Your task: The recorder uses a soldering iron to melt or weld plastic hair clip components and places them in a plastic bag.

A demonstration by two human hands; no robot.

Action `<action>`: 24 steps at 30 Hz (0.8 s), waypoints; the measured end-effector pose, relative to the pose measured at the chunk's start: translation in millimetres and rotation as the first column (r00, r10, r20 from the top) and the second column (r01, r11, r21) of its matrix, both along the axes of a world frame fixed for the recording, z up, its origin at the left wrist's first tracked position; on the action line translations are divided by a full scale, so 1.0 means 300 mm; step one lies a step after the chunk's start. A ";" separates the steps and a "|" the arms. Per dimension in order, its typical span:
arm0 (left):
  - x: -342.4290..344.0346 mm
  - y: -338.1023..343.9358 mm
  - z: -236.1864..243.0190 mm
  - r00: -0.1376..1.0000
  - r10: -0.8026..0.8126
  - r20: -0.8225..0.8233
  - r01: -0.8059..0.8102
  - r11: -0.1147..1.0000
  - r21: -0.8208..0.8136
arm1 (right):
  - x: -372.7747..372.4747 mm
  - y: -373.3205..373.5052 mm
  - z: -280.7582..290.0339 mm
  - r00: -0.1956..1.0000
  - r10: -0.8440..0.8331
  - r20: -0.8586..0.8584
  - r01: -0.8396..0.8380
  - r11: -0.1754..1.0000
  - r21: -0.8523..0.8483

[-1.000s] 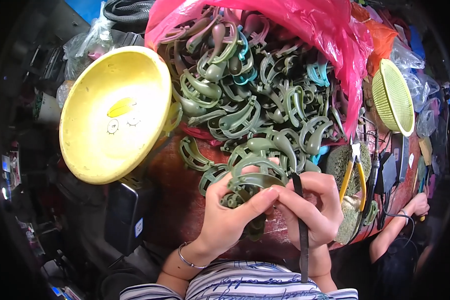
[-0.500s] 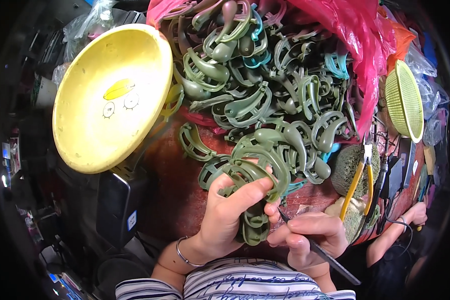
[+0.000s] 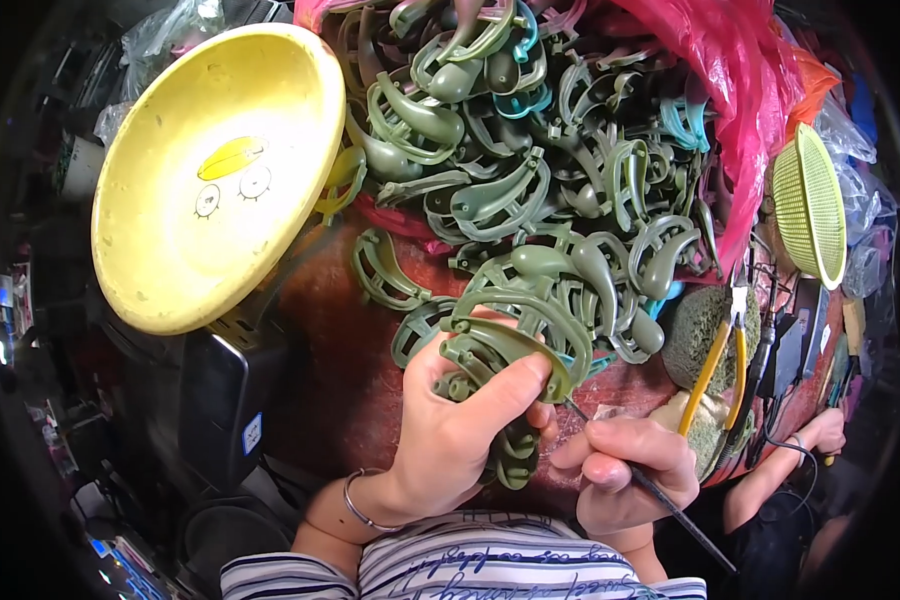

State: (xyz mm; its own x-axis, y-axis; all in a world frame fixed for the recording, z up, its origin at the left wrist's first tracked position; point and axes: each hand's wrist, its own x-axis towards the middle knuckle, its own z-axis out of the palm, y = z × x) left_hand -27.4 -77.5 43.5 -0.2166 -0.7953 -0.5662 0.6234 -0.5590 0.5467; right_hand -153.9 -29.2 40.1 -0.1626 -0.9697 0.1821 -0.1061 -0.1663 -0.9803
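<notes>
My left hand is closed round several curved green plastic pieces, the thumb pressed on top of one of them. Further green loops of the same kind stick out below its fingers. To the right, my right hand pinches a thin dark file, whose tip reaches up to the lower right edge of the held piece. Whether the tip touches the plastic is hard to make out. Just beyond both hands lies a big heap of similar green pieces, with a few turquoise ones among them.
A yellow basin stands tilted at the left, above a black box-shaped device. Pink plastic sheeting borders the heap. On the right are yellow-handled pliers, a green basket and another person's hand.
The whole view has shifted slightly. The held pieces have turned a little in my left hand. My right hand has moved slightly to the right with the file.
</notes>
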 end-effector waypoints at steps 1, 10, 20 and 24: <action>0.003 0.001 0.000 1.000 0.006 0.005 -0.006 1.000 0.001 | 0.000 -0.004 0.002 0.999 0.029 -0.032 -0.029 1.000 0.002; 0.006 0.005 -0.009 1.000 -0.024 0.017 0.024 1.000 -0.011 | -0.003 -0.008 -0.006 0.999 0.027 -0.039 -0.028 0.999 -0.030; 0.004 0.003 -0.007 0.996 -0.071 0.063 0.074 0.996 -0.052 | -0.011 0.001 -0.007 0.995 -0.058 -0.084 0.052 0.996 -0.068; 0.010 0.004 -0.016 0.993 -0.058 0.104 0.066 0.995 -0.079 | -0.018 -0.017 0.000 0.992 0.081 -0.095 -0.088 0.994 -0.070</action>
